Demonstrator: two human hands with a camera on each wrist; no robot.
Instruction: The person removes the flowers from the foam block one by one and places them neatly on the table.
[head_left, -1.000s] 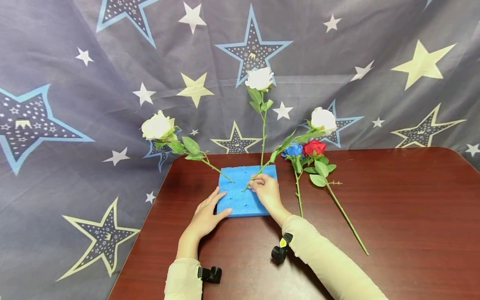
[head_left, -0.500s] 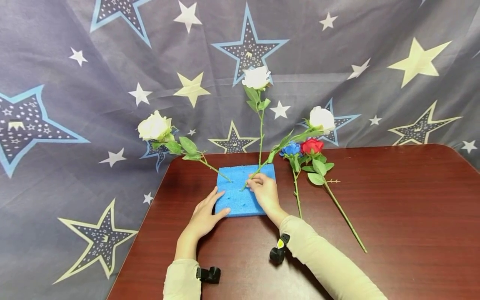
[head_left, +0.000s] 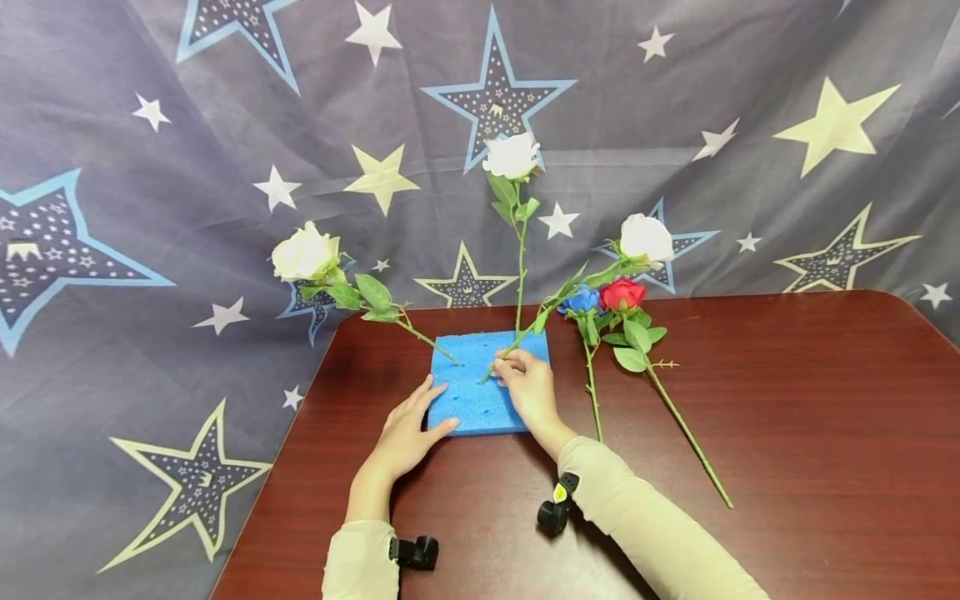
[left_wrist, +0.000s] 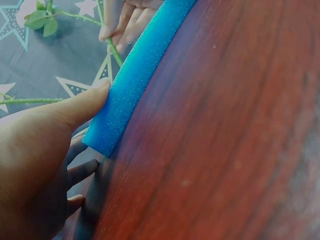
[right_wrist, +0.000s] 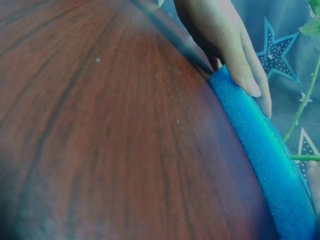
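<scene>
A blue foam block with small holes in its top lies on the table. My right hand pinches the lower stem of a white rose, which leans to the right with its stem end at the foam. My left hand rests at the block's left edge; in the left wrist view its thumb lies along the block and the other fingers extend past the side. A second white rose stands upright at the back of the block. A cream rose leans left out of it.
On the table, right of the block, lie a blue flower and a red rose, heads toward the back and stems toward the front. A star-patterned cloth hangs behind the table and along its left side.
The view shifts slightly. Both hands keep their places at the block, and the right hand still pinches the same stem.
</scene>
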